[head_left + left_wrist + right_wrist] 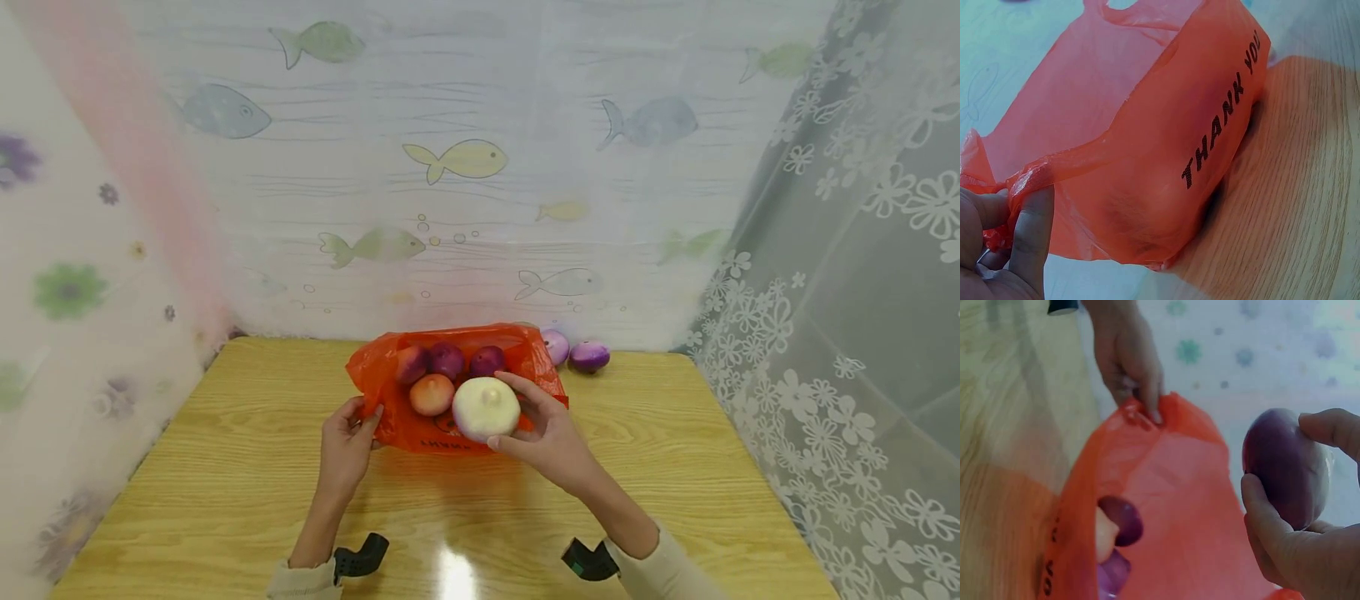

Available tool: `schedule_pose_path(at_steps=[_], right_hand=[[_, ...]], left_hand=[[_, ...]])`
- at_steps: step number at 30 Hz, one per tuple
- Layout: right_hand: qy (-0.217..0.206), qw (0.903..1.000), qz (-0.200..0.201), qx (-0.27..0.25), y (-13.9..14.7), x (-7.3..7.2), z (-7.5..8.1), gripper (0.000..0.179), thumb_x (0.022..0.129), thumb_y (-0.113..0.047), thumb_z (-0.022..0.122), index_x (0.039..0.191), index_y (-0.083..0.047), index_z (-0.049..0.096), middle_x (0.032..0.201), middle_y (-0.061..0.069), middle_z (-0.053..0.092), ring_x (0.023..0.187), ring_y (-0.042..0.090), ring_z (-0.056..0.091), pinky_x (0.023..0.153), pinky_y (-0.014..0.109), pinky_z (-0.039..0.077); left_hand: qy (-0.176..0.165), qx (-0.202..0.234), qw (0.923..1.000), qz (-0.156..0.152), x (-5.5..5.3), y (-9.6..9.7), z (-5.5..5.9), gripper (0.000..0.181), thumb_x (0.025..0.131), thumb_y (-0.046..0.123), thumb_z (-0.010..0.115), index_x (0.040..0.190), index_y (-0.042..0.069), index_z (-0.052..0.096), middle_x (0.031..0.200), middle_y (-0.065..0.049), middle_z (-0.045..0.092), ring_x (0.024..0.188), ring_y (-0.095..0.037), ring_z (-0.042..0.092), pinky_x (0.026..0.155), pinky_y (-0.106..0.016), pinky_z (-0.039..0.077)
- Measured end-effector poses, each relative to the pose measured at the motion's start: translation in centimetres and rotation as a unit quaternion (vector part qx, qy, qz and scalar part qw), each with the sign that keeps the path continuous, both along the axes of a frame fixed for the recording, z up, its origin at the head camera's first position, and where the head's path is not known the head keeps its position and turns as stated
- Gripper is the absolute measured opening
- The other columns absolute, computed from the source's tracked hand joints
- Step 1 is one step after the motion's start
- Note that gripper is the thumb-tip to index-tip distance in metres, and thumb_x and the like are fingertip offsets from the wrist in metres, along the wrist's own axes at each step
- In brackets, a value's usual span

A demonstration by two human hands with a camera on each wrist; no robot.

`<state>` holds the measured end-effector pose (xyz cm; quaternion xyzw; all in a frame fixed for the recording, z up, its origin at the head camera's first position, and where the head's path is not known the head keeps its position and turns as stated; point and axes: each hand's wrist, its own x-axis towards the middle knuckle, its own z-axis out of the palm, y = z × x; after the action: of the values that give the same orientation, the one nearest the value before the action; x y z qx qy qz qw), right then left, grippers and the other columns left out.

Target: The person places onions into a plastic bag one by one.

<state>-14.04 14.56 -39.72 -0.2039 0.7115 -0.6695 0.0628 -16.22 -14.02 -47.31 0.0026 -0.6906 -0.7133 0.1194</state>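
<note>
My left hand [348, 442] pinches the bunched rim of a red plastic bag [1147, 144], whose side bears black "THANK YOU" lettering. The bag lies on its side on the table, mouth spread. Several round onions [447, 360] rest inside, some dark purple and one paler [432, 395]. In my right hand [551, 437], thumb and fingers grip a purple-and-white onion [486, 408], held at the bag's mouth in the head view. From the right wrist, the purple side of this held onion [1285, 465] faces the camera, apart from the onions in the bag.
Two more purple onions, one of them [590, 357] whole in view, sit on the table by the bag's back right corner. The wooden table [247, 467] meets a fish-print curtain [465, 158] at the back. A lacy flowered curtain [810, 400] hangs at the right.
</note>
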Motion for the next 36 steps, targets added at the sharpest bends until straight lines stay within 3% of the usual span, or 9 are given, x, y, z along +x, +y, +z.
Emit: schedule_pose_path(at_steps=[9, 19, 26, 31, 36], right_hand=[[-0.017, 0.9975, -0.032, 0.060, -3.3, -2.6, -1.8, 0.072, 0.086, -0.008, 0.080, 0.150, -0.018, 0.048, 0.147, 0.009, 0.050, 0.122, 0.029, 0.055, 0.099, 0.040, 0.055], [0.001, 0.9935, -0.067, 0.091, -6.0, -5.9, -2.9, 0.072, 0.085, -0.013, 0.080, 0.149, -0.008, 0.048, 0.145, 0.013, 0.053, 0.126, 0.031, 0.053, 0.110, 0.052, 0.046], [-0.006, 0.9931, -0.078, 0.088, -6.7, -8.8, -3.5, 0.069, 0.082, -0.008, 0.079, 0.145, -0.002, 0.051, 0.135, 0.016, 0.060, 0.117, 0.030, 0.059, 0.105, 0.047, 0.051], [0.008, 0.9922, -0.074, 0.100, -7.2, -10.8, -3.8, 0.063, 0.081, -0.008, 0.081, 0.140, -0.004, 0.058, 0.130, 0.014, 0.065, 0.116, 0.030, 0.062, 0.107, 0.046, 0.050], [0.009, 0.9905, -0.094, 0.100, -7.5, -12.7, -4.3, 0.060, 0.080, -0.006, 0.083, 0.135, -0.003, 0.060, 0.129, 0.013, 0.064, 0.116, 0.027, 0.059, 0.107, 0.043, 0.049]], left_hand=[[-0.001, -0.007, 1.0000, -0.001, 0.1, 0.1, 0.1, 0.024, 0.103, 0.001, 0.056, 0.123, -0.010, 0.062, 0.113, -0.029, 0.066, 0.078, -0.006, 0.071, 0.062, -0.023, 0.060], [-0.005, -0.008, 1.0000, -0.001, 0.0, 0.0, 0.1, 0.024, 0.103, 0.001, 0.056, 0.124, -0.010, 0.062, 0.114, -0.028, 0.065, 0.078, -0.005, 0.070, 0.063, -0.022, 0.060], [-0.003, -0.008, 1.0000, -0.003, 0.0, 0.0, 0.0, 0.023, 0.103, 0.000, 0.055, 0.123, -0.010, 0.062, 0.109, -0.026, 0.067, 0.078, -0.006, 0.070, 0.062, -0.022, 0.060], [-0.003, -0.007, 1.0000, -0.004, 0.0, 0.0, 0.1, 0.023, 0.103, 0.000, 0.056, 0.123, -0.010, 0.062, 0.109, -0.026, 0.066, 0.078, -0.006, 0.070, 0.062, -0.022, 0.060], [-0.004, -0.006, 1.0000, -0.004, 0.1, 0.1, 0.1, 0.024, 0.103, 0.000, 0.056, 0.123, -0.011, 0.062, 0.109, -0.027, 0.066, 0.077, -0.005, 0.070, 0.061, -0.022, 0.060]])
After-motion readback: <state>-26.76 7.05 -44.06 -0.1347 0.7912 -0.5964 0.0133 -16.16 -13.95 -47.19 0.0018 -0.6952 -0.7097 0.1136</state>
